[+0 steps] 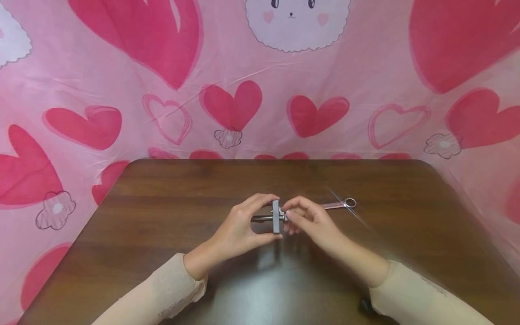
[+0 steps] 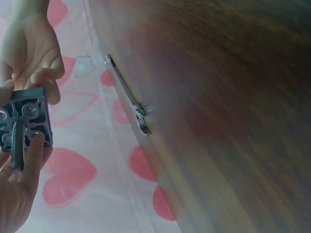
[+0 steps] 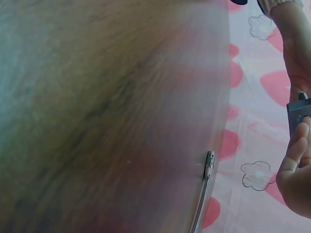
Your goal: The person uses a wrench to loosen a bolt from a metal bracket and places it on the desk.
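Note:
My left hand [image 1: 233, 228] grips a small grey square plate [image 1: 276, 216] by its upper and lower edges, thumb below and fingers above. Through the plate runs a threaded bolt [image 1: 262, 218]; its long end points into my left palm. The left wrist view shows the plate's ribbed, recessed face and the bolt [image 2: 17, 150] sticking out of it. On the plate's other side, my right hand [image 1: 314, 221] pinches the bolt's short end with thumb and index finger. Those fingertips hide whatever sits there, perhaps a nut.
Behind my right hand a combination wrench [image 1: 335, 205] lies on the dark wooden table [image 1: 183, 189], its ring end to the right. Part of a dark object [image 1: 367, 307] shows beside my right sleeve. A pink heart-patterned cloth [image 1: 276, 113] hangs behind the table.

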### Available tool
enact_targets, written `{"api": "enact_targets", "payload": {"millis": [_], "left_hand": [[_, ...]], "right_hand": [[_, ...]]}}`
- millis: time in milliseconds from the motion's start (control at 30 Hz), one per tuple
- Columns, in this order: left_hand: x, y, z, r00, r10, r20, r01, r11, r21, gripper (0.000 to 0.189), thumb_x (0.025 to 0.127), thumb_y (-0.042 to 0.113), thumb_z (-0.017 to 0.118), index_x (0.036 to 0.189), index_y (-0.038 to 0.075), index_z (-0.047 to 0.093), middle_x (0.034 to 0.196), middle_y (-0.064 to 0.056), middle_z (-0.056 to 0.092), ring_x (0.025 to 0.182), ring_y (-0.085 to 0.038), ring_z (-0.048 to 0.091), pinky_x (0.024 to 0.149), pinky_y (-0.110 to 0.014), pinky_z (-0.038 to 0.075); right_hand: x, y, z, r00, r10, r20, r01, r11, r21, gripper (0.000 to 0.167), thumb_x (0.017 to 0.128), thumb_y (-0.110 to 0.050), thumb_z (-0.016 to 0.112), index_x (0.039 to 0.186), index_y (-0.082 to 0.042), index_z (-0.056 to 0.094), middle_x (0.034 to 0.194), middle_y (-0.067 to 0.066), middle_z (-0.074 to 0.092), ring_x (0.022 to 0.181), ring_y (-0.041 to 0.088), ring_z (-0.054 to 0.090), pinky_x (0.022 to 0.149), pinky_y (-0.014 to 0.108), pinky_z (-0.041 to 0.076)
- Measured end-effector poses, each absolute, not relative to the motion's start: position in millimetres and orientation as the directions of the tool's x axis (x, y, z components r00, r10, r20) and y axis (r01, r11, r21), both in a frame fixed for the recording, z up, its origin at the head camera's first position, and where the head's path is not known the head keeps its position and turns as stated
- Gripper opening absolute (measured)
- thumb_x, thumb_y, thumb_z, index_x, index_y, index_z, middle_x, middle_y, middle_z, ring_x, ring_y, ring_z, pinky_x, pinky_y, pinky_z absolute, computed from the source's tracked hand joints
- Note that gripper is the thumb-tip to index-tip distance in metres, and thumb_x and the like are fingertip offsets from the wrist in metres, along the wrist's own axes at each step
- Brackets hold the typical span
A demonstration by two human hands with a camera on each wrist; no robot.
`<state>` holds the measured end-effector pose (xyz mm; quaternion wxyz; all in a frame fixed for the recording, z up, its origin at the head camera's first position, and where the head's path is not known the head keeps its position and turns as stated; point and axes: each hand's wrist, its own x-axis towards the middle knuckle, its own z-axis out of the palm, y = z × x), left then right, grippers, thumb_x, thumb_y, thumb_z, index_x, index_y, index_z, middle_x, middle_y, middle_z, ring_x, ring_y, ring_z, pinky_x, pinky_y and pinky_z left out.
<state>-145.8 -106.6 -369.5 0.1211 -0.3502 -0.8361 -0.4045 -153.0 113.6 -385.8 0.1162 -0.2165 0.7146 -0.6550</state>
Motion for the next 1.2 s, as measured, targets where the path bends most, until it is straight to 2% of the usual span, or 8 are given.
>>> {"api": "enact_targets", "payload": {"millis": [200,333,467,600,733,867,967,1200], "left_hand": [[-146.5,-105.9,-369.8,-0.718,0.488,0.496,0.691,0.414,0.593,0.069,0.071,0.019,0.091,0.131,0.011,0.058,0.121,0.000,0.066,0.110,-0.011,0.065,0.097,-0.033,0.056],[-146.1,-105.2,-369.4,-0.716,0.490,0.498,0.694,0.414,0.589,0.069,0.071,0.020,0.091,0.131,0.011,0.058,0.120,0.000,0.065,0.110,-0.011,0.064,0.097,-0.032,0.056],[-146.1,-105.4,-369.1,-0.717,0.486,0.499,0.693,0.421,0.586,0.070,0.070,0.020,0.091,0.131,0.011,0.058,0.121,-0.001,0.066,0.111,-0.013,0.065,0.097,-0.032,0.056],[-145.8,-106.1,-367.9,-0.730,0.479,0.488,0.679,0.424,0.599,0.069,0.070,0.020,0.091,0.130,0.011,0.058,0.120,-0.001,0.066,0.110,-0.013,0.065,0.096,-0.034,0.056],[-145.6,-106.3,-367.2,-0.731,0.481,0.484,0.678,0.432,0.595,0.069,0.070,0.021,0.091,0.130,0.012,0.058,0.121,0.001,0.066,0.110,-0.011,0.065,0.096,-0.032,0.056],[-145.6,-106.1,-367.3,-0.726,0.485,0.487,0.683,0.426,0.593,0.069,0.071,0.021,0.091,0.130,0.012,0.058,0.121,0.000,0.065,0.112,-0.012,0.064,0.098,-0.032,0.055],[-145.3,-106.2,-367.7,-0.725,0.487,0.488,0.684,0.424,0.594,0.069,0.071,0.020,0.091,0.131,0.011,0.058,0.122,0.000,0.065,0.113,-0.012,0.064,0.098,-0.032,0.055],[-144.3,-106.2,-368.0,-0.717,0.493,0.493,0.692,0.421,0.586,0.069,0.071,0.021,0.090,0.131,0.011,0.058,0.122,0.000,0.065,0.114,-0.011,0.063,0.100,-0.029,0.054]], "right_hand": [[-154.3,110.0,-385.4,-0.895,-0.427,0.128,-0.178,0.080,-0.981,0.024,0.105,-0.015,0.048,0.107,0.006,0.059,0.074,0.003,0.063,0.064,0.012,0.059,0.061,0.031,0.055],[-154.9,109.4,-385.1,-0.901,-0.417,0.122,-0.175,0.090,-0.981,0.023,0.104,-0.014,0.050,0.105,0.007,0.059,0.071,0.000,0.063,0.063,0.011,0.059,0.060,0.029,0.054],[-154.8,110.4,-384.8,-0.899,-0.414,0.144,-0.197,0.088,-0.976,0.016,0.097,-0.005,0.060,0.106,0.008,0.058,0.082,-0.004,0.066,0.074,0.009,0.062,0.068,0.026,0.057],[-154.1,113.4,-386.9,-0.884,-0.421,0.205,-0.267,0.094,-0.959,0.022,0.088,0.005,0.068,0.108,0.006,0.058,0.097,-0.004,0.063,0.083,0.009,0.061,0.073,0.022,0.056],[-153.9,116.5,-388.1,-0.866,-0.447,0.222,-0.289,0.086,-0.953,0.024,0.088,0.004,0.068,0.110,0.006,0.058,0.101,-0.001,0.061,0.084,0.009,0.061,0.073,0.022,0.056],[-154.6,119.3,-386.5,-0.865,-0.474,0.166,-0.234,0.088,-0.968,0.021,0.095,-0.004,0.063,0.113,0.005,0.056,0.095,0.002,0.065,0.082,0.015,0.065,0.073,0.028,0.057],[-154.7,119.6,-384.1,-0.864,-0.491,0.111,-0.175,0.085,-0.981,0.021,0.099,-0.009,0.058,0.115,0.003,0.056,0.087,0.004,0.068,0.076,0.021,0.065,0.069,0.034,0.057],[-155.1,115.5,-380.4,-0.872,-0.479,0.100,-0.173,0.110,-0.979,0.019,0.103,-0.015,0.050,0.111,0.001,0.059,0.075,0.008,0.066,0.065,0.020,0.064,0.062,0.033,0.053]]}}
